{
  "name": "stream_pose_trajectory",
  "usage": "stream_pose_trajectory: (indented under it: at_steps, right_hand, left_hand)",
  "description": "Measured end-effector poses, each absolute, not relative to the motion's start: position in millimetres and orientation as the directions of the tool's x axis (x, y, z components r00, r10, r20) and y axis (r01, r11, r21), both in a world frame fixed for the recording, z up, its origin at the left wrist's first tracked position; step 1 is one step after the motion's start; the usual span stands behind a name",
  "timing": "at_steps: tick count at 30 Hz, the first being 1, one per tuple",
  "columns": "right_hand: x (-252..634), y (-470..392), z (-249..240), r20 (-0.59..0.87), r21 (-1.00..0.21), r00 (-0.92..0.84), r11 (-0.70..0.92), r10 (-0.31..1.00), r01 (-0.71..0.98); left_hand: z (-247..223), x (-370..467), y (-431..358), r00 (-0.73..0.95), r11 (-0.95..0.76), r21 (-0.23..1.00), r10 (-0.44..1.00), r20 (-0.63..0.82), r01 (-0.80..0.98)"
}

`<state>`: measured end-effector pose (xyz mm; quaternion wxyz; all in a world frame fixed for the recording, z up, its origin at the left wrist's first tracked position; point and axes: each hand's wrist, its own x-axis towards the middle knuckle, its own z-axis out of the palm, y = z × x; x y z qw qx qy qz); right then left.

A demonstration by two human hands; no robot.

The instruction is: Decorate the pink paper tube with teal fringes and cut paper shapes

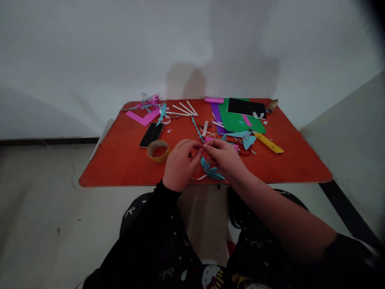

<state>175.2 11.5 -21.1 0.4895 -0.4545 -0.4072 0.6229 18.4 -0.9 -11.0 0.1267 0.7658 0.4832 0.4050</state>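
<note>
Over the front of the red table, my left hand point(182, 162) and my right hand point(223, 157) meet with their fingertips pinched together. Whatever lies between the fingertips is too small to make out. Just below them rests a pleated teal paper fan point(212, 170), partly covered by my right hand. A thin white strip point(199, 178) curves beside the fan at the table's edge. Left of my left hand stands a roll of yellowish tape point(158, 151). Behind my hands lies a narrow teal paper strip with a jagged edge point(197, 128).
The red table point(114, 164) also bears a phone point(152, 135), white paper sticks point(187, 108), pink paper point(144, 118) and shredded scraps point(148, 102). At right are green paper point(233, 120), a black sheet point(246, 107), a yellow cutter point(268, 143) and a brush-like item point(272, 105). A wall point(135, 48) stands behind.
</note>
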Motion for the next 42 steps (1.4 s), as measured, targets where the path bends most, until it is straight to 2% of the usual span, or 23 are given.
stream_pose_trajectory:
  at_steps: [5,14,26,42]
  right_hand:
    - [175.3,11.1,-20.7,-0.164,-0.964,-0.102,-0.181,0.981,-0.193]
    - [176.7,12.9,-17.8,-0.179,-0.955,-0.106,-0.198,0.978,-0.219]
    - [179.7,14.6,-16.9,-0.191,-0.943,-0.066,-0.202,0.979,-0.263]
    - [181.5,13.7,-12.5,-0.204,-0.945,-0.047,-0.209,0.978,-0.253]
  left_hand:
    - [-9.8,16.7,0.6,0.207,-0.500,0.590,0.845,0.493,0.634]
    - [-16.4,12.8,5.1,0.146,-0.460,0.662,0.869,0.473,0.593]
    - [-16.9,7.8,8.9,0.000,-0.343,0.792,0.917,0.398,0.505]
    - [-21.0,4.9,12.2,-0.086,-0.279,0.858,0.934,0.347,0.432]
